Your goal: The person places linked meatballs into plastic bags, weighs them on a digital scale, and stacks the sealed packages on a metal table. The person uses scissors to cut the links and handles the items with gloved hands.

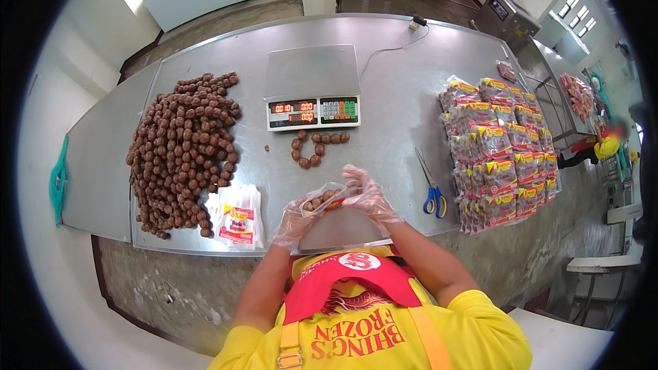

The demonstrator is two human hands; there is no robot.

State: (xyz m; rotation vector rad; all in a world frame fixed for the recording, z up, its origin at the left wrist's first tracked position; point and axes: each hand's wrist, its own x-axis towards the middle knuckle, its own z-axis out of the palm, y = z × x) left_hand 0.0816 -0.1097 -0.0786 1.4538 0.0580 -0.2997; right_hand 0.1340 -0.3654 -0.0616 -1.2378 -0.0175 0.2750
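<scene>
My left hand [297,222], in a clear plastic glove, holds a clear printed plastic bag [336,189] with several round brown sausages [320,200] inside. At the bag's right end is my gloved right hand [371,199], its fingers raised and partly curled; whether they pinch the film cannot be made out. Just beyond the hands, a short string of linked sausages [304,162] lies curled on the steel table [390,113]. Behind it stands a digital scale [313,113] with lit red digits and a bare weighing plate [312,72].
A large heap of linked sausages [180,159] covers the left side, with a stack of flat printed bags [239,221] beside it. Blue-handled scissors [435,200] lie at right, near stacked filled packs [498,174]. A power cable [393,49] runs behind the scale. Another person [609,145] is far right.
</scene>
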